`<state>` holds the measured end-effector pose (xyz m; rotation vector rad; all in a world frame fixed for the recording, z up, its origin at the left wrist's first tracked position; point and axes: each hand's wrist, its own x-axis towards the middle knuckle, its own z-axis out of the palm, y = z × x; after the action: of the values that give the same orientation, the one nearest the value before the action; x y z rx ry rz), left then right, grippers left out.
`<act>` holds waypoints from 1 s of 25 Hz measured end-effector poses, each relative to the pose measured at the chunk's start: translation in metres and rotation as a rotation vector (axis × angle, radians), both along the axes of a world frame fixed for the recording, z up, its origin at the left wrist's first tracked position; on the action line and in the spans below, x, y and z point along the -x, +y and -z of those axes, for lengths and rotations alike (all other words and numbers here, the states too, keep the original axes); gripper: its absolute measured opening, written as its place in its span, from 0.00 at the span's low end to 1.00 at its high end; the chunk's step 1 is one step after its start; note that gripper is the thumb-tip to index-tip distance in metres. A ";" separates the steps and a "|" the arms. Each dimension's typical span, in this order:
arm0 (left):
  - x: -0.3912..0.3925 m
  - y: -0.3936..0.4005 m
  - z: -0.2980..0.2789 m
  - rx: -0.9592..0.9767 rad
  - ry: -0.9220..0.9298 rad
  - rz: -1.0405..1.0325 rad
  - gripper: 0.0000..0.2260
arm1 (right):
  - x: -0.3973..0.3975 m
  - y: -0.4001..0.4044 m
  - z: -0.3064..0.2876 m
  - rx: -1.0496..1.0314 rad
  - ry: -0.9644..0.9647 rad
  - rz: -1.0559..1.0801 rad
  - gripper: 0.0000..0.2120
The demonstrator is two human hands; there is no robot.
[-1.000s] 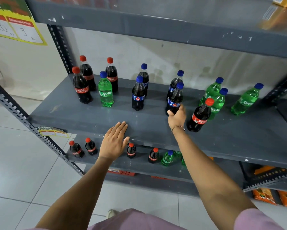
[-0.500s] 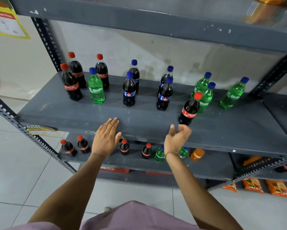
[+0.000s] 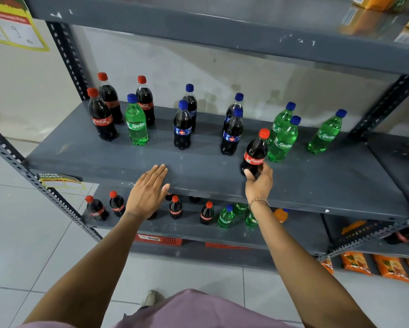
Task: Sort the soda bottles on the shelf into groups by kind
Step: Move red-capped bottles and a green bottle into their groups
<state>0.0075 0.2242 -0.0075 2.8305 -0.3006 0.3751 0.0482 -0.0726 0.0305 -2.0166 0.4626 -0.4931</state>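
**Stray cola bottle being taken up**

Head view: the red-capped Coca-Cola bottle [image 3: 255,153], standing misplaced just beside the Sprite group [image 3: 283,136] on the shelf [image 3: 329,183], is now being gripped low by the right hand [image 3: 259,183], empty half a second ago. The left hand [image 3: 149,192] is being rested flat, fingers [image 3: 159,172] open. The bottle's base is being hidden by the grip.

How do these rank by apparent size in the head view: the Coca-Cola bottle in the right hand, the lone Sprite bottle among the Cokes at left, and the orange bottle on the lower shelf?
1. Coca-Cola bottle and Sprite bottle: too alike to rank.
2. Orange bottle: smallest, though farther away and partly hidden.
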 end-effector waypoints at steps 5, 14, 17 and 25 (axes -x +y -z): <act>0.006 0.060 0.001 0.035 -0.001 -0.076 0.29 | 0.002 0.067 0.006 -0.046 -0.037 -0.101 0.20; -0.003 0.184 0.001 0.003 -0.038 -0.149 0.29 | -0.025 0.268 0.008 -0.166 -0.086 -0.346 0.20; -0.008 0.186 0.007 0.035 -0.031 -0.172 0.28 | -0.032 0.316 0.006 -0.162 -0.094 -0.408 0.21; -0.010 0.190 0.013 0.021 -0.035 -0.152 0.28 | -0.042 0.337 0.002 -0.056 -0.074 -0.590 0.26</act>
<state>0.0175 0.4145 -0.0203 2.8364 -0.0882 0.4568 0.0900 0.2641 0.0287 -1.9541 -0.1681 -0.1828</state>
